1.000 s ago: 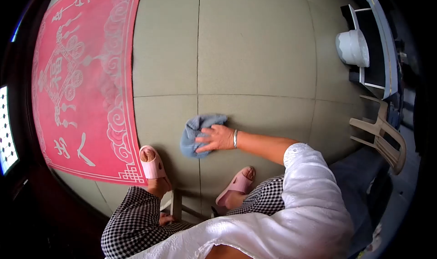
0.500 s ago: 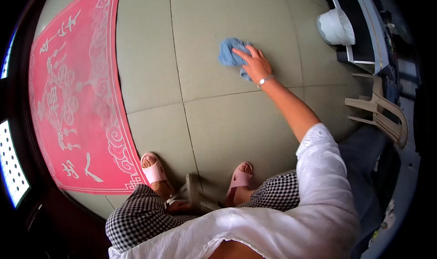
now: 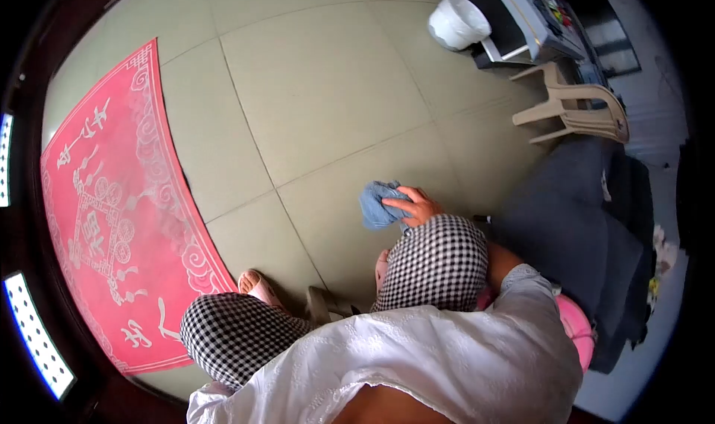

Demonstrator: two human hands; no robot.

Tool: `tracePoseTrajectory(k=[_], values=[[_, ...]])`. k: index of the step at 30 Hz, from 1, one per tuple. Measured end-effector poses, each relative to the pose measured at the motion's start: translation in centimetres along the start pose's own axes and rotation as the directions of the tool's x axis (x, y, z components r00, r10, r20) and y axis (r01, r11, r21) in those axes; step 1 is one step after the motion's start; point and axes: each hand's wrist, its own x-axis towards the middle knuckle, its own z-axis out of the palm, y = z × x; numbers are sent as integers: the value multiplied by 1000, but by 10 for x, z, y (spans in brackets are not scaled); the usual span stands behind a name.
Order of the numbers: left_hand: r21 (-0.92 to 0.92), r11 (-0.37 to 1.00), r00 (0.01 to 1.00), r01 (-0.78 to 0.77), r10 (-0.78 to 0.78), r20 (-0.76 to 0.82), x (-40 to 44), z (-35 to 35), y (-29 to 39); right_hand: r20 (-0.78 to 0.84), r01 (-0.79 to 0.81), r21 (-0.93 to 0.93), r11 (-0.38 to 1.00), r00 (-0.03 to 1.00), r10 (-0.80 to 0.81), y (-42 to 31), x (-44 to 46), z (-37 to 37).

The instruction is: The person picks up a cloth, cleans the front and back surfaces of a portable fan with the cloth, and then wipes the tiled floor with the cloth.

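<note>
A crumpled blue cloth (image 3: 377, 205) lies on the tiled floor (image 3: 320, 89), just beyond my right knee. My right hand (image 3: 420, 206) grips it from the right side, the fingers lying over its edge. The knee in checked trousers (image 3: 436, 264) hides the wrist and part of the forearm. My left hand is outside the picture.
A red mat (image 3: 112, 215) with white patterns covers the floor at left. At upper right stand a white bin (image 3: 457, 22) and a small beige plastic chair (image 3: 573, 111). Dark grey fabric (image 3: 573, 223) and a pink object (image 3: 575, 331) are close on my right.
My right hand has drawn the cloth back across the floor toward my right foot. My view has shifted, and my right knee now covers the wrist.
</note>
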Motion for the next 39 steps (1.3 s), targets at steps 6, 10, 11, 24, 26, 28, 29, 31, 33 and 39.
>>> tracePoseTrajectory(k=[6, 10, 11, 24, 26, 28, 29, 31, 33, 39], values=[[3, 994, 989, -106, 106, -104, -13, -27, -17, -94, -128, 118, 985, 986, 139, -24, -32, -16], [-1, 985, 972, -174, 172, -162, -35, -39, -32, -172, -198, 177, 964, 958, 228, -56, -51, -33], [-3, 982, 966, -191, 187, -178, -41, -42, -35, -198, -190, 178, 966, 954, 224, -67, -55, -37], [90, 961, 929, -260, 275, -249, -53, -61, -12, -574, 5, 273, 962, 804, 159, -27, -45, -34], [120, 961, 930, -249, 272, -248, -49, -60, 3, -573, 102, 335, 937, 811, 117, -34, -56, -29], [156, 958, 930, -242, 275, -246, -44, -61, 16, -547, 82, 362, 928, 825, 141, -44, -66, -28], [175, 955, 929, -240, 278, -245, -43, -61, 22, -571, 126, 389, 913, 810, 132, -43, -70, -25], [209, 948, 928, -240, 287, -239, -42, -62, 32, -565, 88, 466, 880, 795, 220, -43, -74, -23], [235, 941, 924, -244, 299, -237, -45, -65, 35, -577, 9, 463, 886, 762, 294, -34, -69, -18], [283, 928, 916, -243, 316, -246, -56, -75, 32, -627, 13, 367, 930, 742, 238, 14, -48, -8]])
